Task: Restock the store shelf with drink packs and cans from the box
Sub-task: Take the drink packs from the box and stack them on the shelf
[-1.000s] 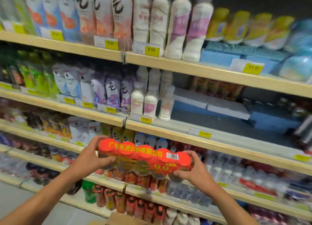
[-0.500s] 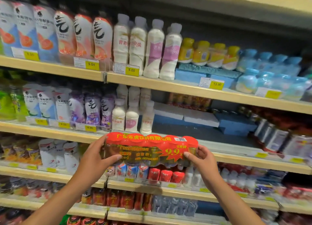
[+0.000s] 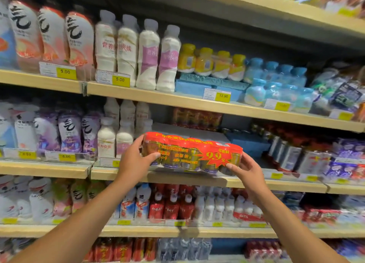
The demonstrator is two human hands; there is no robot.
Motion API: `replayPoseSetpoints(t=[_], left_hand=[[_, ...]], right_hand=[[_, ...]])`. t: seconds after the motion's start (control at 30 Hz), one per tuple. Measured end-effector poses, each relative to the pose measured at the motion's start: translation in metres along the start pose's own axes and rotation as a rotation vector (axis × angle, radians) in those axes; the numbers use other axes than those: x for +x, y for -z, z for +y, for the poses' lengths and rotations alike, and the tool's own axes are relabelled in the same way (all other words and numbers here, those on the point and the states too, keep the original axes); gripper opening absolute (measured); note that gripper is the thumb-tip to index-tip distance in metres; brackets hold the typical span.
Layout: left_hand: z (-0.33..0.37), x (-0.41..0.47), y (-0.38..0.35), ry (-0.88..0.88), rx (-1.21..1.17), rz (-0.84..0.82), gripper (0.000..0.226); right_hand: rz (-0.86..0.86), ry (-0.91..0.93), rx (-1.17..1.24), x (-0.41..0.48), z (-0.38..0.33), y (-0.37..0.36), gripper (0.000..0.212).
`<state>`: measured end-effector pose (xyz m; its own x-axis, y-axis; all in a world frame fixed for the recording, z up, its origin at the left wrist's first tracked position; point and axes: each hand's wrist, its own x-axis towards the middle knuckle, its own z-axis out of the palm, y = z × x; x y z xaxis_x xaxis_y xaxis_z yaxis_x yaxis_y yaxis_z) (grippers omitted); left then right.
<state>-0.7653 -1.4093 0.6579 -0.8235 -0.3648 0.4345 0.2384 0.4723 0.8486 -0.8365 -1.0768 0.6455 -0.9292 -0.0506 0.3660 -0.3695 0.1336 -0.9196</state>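
As L grip, R grip hold pack at shelf edge, room behind

Pale wood-edged shelf boards run across a dark grey back panel. The 13.90 price tag hangs on one board's edge. Left of the tag stand white bottles; above it yellow-capped bottles on blue cartons; right of it blue-capped bottle packs; well below it, lower boards carry red bottles
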Motion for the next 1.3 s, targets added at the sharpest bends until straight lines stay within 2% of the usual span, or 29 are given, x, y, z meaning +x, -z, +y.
replayPoseSetpoints(t=[0.1,0.23,0.27,0.37,0.4,0.47,0.6,0.67,0.8,0.97,1.1,1.3], left_hand=[[-0.003,0.028,-0.039,0.004,-0.025,0.004,0.063],[-0.004,0.073,-0.083,0.094,0.048,0.003,0.070],[-0.002,0.083,-0.093,0.118,0.085,0.023,0.066],[-0.002,0.115,-0.120,0.173,0.109,0.067,0.036],[-0.003,0.126,-0.129,0.195,0.126,0.048,0.034],[-0.005,0.146,-0.141,0.228,0.203,-0.012,0.040],[-0.002,0.173,-0.160,0.080,0.128,0.054,0.062],[-0.007,0.183,-0.168,0.031,0.123,0.061,0.055],[-0.016,0.203,-0.177,-0.005,0.128,0.079,0.039],[-0.015,0.236,-0.185,-0.019,0.289,0.083,0.042],[-0.018,0.253,-0.190,0.037,0.399,0.090,0.043],[-0.037,0.265,-0.195,0.076,0.399,0.044,0.044]], right_hand=[[0.026,0.006,-0.036,0.031,0.008,0.020,0.046],[0.069,-0.032,-0.076,0.080,0.019,0.039,0.043],[0.091,-0.039,-0.097,0.096,0.026,0.044,0.049],[0.142,-0.040,-0.137,0.149,0.053,0.058,0.087],[0.138,-0.049,-0.109,0.161,0.054,0.059,0.088],[0.116,-0.081,-0.066,0.181,0.048,0.055,0.072],[0.090,-0.046,-0.235,0.226,0.054,0.055,0.046],[0.071,-0.033,-0.245,0.243,0.060,0.054,0.033],[0.042,-0.004,-0.295,0.271,0.070,0.044,0.040],[0.023,-0.022,-0.469,0.314,0.089,0.030,0.047],[0.036,-0.040,-0.548,0.338,0.095,0.020,0.051],[-0.010,-0.020,-0.632,0.355,0.113,0.009,0.038]])
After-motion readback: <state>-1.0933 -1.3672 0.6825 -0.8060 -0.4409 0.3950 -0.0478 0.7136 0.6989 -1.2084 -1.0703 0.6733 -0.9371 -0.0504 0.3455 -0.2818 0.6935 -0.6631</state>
